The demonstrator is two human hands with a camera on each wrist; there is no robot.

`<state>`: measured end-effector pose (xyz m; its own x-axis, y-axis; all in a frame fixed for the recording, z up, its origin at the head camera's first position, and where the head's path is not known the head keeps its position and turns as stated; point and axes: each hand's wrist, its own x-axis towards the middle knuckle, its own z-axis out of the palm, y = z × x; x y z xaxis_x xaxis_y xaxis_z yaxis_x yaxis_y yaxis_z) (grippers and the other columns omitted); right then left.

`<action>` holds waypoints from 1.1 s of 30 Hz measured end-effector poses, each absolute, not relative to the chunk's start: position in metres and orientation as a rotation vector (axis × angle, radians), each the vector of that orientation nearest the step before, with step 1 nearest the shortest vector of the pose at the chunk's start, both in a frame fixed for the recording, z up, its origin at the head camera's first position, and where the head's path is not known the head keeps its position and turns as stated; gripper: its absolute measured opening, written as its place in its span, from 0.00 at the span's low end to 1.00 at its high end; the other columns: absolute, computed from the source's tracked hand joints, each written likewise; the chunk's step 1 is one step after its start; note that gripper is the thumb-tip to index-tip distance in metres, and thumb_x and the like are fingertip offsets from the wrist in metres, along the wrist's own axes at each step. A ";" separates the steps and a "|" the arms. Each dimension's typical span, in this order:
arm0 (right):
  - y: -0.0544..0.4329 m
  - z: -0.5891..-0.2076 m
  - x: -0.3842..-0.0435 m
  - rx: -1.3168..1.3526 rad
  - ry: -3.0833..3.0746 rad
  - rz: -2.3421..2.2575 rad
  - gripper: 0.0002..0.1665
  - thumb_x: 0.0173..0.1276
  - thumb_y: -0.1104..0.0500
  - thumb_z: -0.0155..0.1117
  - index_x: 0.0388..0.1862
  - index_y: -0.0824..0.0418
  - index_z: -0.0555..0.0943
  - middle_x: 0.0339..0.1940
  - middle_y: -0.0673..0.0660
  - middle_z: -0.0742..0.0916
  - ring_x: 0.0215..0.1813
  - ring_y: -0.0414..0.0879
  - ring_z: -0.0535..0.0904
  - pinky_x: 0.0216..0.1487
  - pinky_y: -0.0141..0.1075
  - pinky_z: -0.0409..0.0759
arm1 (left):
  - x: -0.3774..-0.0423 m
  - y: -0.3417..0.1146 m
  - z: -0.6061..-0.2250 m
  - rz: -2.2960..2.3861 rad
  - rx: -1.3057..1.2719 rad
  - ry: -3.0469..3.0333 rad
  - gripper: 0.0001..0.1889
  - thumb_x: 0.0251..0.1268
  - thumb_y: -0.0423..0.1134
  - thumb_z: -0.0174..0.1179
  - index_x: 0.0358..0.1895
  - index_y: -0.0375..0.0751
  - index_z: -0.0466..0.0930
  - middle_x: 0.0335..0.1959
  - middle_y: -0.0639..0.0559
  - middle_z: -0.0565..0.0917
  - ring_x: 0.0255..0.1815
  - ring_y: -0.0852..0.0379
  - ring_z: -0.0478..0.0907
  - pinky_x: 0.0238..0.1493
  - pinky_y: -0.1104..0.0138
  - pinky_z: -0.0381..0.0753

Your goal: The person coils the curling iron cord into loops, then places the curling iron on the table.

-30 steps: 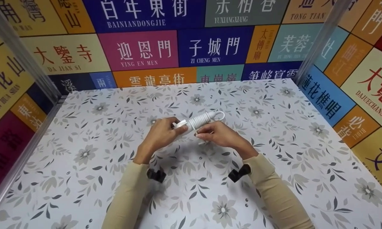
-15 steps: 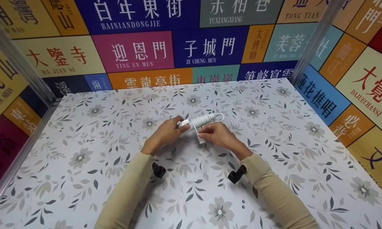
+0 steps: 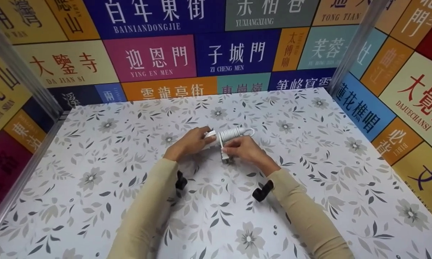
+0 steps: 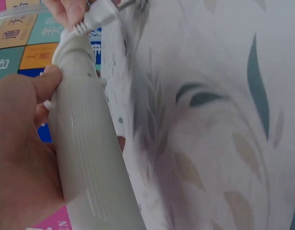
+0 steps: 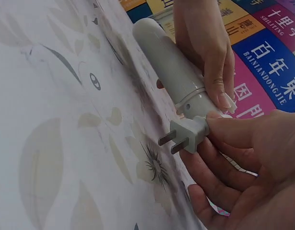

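A white tube-shaped appliance [image 4: 92, 143] with shallow ridges along its body lies in my left hand [image 3: 192, 142], which grips it with the thumb on the near side. Its white cord [image 3: 230, 134] is wound in tight turns round the other end, and a small loop sticks out at the tip. My right hand [image 3: 246, 148] pinches the two-pin plug [image 5: 186, 135] between thumb and fingers, close beside the body. Both metal prongs show in the right wrist view, pointing away from the fingers. In the head view the left hand hides part of the body.
The table [image 3: 129, 201] wears a white cover with grey flowers and leaves. Coloured panels [image 3: 149, 57] with lettering stand behind it and at both sides. Black straps [image 3: 262, 191] sit on both wrists over beige sleeves [image 3: 147, 201].
The left hand has turned and shifted slightly right and up, still gripping the appliance. The right hand stays near the coil, and the plug now hangs more plainly below its fingers.
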<state>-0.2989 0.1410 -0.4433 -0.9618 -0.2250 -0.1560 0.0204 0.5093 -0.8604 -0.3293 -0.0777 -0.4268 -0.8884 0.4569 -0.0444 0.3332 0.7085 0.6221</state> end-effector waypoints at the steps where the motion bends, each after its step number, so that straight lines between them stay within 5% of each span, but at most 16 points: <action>1: 0.141 -0.444 -0.300 -0.162 2.488 -1.446 0.11 0.66 0.58 0.72 0.45 0.62 0.88 0.43 0.57 0.91 0.39 0.41 0.85 0.46 0.33 0.82 | -0.332 -0.079 -0.428 0.919 0.643 2.716 0.20 0.77 0.52 0.52 0.60 0.42 0.75 0.53 0.41 0.82 0.55 0.46 0.78 0.63 0.52 0.74; 12: 0.139 -0.449 -0.304 -0.042 2.379 -1.493 0.12 0.67 0.55 0.70 0.45 0.60 0.88 0.36 0.50 0.88 0.35 0.40 0.79 0.36 0.32 0.76 | -0.348 -0.085 -0.438 0.815 0.669 2.732 0.24 0.77 0.52 0.51 0.68 0.42 0.72 0.58 0.38 0.79 0.58 0.43 0.78 0.64 0.51 0.74; 33: 0.140 -0.453 -0.307 -0.047 2.339 -1.529 0.14 0.68 0.57 0.69 0.47 0.66 0.86 0.31 0.50 0.88 0.32 0.40 0.82 0.34 0.31 0.77 | -0.349 -0.081 -0.441 0.716 0.635 2.783 0.25 0.76 0.55 0.52 0.67 0.47 0.72 0.51 0.41 0.79 0.51 0.45 0.76 0.60 0.48 0.72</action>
<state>-0.3068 0.1403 -0.4531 -0.9400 -0.2132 -0.2662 0.1583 0.4188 -0.8942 -0.3495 -0.0810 -0.4411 -0.8881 0.4522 -0.0827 0.3560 0.7904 0.4985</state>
